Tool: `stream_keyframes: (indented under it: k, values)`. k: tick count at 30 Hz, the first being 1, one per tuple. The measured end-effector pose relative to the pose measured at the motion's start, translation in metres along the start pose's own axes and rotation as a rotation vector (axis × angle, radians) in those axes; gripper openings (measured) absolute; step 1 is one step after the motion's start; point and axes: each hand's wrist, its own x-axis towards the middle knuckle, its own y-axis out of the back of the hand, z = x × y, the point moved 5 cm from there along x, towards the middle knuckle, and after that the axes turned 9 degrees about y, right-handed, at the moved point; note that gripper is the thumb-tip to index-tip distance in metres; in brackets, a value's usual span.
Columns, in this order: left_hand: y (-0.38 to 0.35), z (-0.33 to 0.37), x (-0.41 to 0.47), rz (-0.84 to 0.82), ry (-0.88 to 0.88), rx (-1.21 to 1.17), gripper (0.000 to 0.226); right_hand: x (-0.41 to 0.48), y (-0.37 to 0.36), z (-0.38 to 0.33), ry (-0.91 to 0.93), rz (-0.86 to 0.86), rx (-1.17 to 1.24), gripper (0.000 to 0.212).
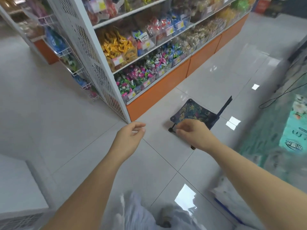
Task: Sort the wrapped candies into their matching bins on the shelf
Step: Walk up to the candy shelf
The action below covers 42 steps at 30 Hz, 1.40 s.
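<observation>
A white shelf with an orange base (157, 90) holds clear bins of wrapped candies: yellow ones (116, 45), pink and green ones (132, 80), blue and green ones (167, 53). My left hand (131, 138) hovers over the floor near the shelf's corner, fingers loosely curled, holding nothing I can see. My right hand (194, 135) hangs in front of a small folding stool, fingers loosely curled, and looks empty. Both hands are well below and apart from the bins.
A floral folding stool (194, 112) stands on the glossy tiled floor (216, 77) by the shelf base. A white perforated end panel (93, 63) with wire racks faces left. White plastic bags (142, 213) lie at the bottom. A glass case stands at right.
</observation>
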Motion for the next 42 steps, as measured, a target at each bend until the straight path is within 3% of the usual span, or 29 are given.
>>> stream_keyframes:
  k: [12, 22, 34, 42]
  values:
    - [0.049, 0.062, 0.207, -0.13, -0.043, 0.118, 0.015, 0.189, 0.024, -0.004, -0.104, 0.112, 0.057, 0.018]
    - [0.012, 0.15, 0.34, -0.266, -0.152, 0.225, 0.018, 0.297, 0.071, 0.036, -0.193, 0.173, 0.101, 0.014]
    - [-0.016, 0.255, 0.478, -0.137, -0.119, 0.194, 0.02, 0.471, 0.178, 0.077, -0.065, 0.068, 0.005, 0.013]
    - [0.01, 0.272, 0.552, -0.093, -0.034, 0.196, 0.014, 0.575, 0.177, 0.072, 0.04, -0.062, -0.016, 0.011]
